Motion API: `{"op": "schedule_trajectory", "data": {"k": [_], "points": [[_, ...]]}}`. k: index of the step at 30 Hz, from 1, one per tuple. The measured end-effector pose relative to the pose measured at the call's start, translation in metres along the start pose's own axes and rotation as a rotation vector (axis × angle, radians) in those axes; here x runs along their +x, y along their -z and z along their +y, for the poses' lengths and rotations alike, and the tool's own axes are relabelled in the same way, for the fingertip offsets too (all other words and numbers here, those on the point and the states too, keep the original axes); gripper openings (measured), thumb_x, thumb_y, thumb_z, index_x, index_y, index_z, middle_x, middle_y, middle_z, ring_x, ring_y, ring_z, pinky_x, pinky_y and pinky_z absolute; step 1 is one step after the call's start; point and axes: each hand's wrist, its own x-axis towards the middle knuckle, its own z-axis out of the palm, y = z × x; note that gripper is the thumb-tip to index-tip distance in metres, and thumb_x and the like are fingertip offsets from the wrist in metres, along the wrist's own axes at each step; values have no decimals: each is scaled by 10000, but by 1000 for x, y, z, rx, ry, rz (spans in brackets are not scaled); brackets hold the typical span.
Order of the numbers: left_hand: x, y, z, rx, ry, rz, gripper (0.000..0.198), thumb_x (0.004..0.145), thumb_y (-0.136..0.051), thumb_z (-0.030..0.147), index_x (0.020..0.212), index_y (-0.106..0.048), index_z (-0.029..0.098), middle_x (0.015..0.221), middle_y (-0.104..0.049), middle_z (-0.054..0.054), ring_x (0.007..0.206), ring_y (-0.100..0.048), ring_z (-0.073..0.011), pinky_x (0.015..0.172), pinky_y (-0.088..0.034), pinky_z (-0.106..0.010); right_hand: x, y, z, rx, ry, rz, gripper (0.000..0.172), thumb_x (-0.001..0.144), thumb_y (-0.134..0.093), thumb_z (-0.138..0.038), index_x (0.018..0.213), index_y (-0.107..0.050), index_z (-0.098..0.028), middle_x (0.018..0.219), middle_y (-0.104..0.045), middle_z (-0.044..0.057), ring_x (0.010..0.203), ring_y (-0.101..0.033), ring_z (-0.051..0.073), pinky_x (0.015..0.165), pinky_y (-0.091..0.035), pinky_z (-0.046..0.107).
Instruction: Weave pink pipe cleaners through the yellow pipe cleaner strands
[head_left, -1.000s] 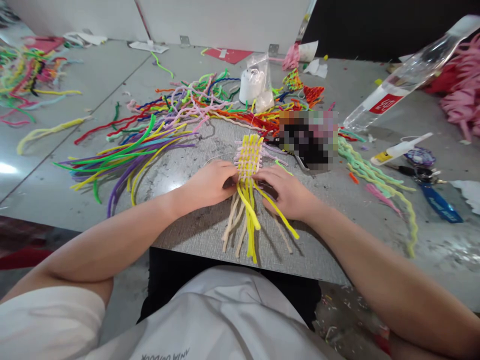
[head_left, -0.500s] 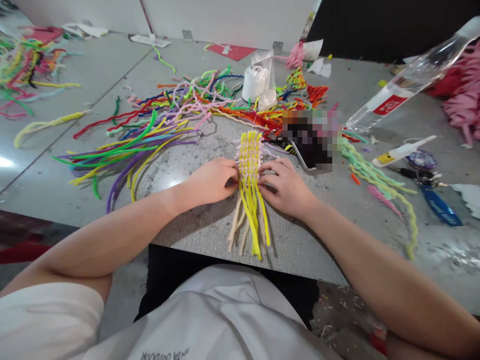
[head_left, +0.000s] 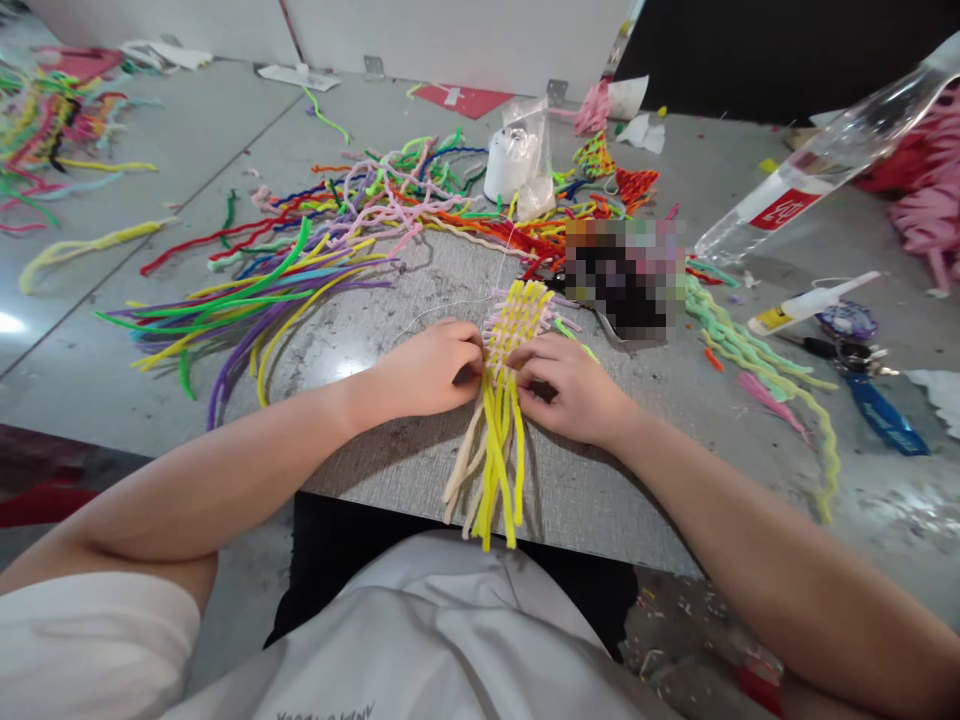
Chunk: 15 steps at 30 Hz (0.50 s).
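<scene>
Grey table, bearing a heap of multicoloured chenille cords and, to the right, a clear plastic bottle. Left hand and right hand, fingers curled, each pinch one side of the yellow-and-pink woven strip between them, its loose ends reaching the table's near edge. Far right: glue bottle.

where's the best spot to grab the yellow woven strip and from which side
Likely the two side edges of the yellow woven strip, low on the weave, from left and right, where the left hand and right hand already sit. The weave is flat, narrow and close there, while the loose strands trail toward the person and would probably shift.
</scene>
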Motion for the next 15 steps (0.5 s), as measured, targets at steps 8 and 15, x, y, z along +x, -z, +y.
{"op": "schedule_trajectory", "data": {"k": [8,15], "points": [[3,-4,2,32,32,39,90,922,-707,184,841,-745,173,1031,-735,-100,986,-720,-252,958,-609,-414,1,-1,4,63,-53,2,188,869,-679,-118,768,-624,-267,1048,-823,72,982,-762,282,913,-607,485],[1,4,-8,-12,0,3,93,929,-704,170,936,-797,183,1108,-732,-97,1034,-735,-245,995,-605,-411,-3,4,5,72,1,48,166,954,-686,-179,815,-678,-269,1086,-846,67,1024,-794,281,933,-635,494]]}}
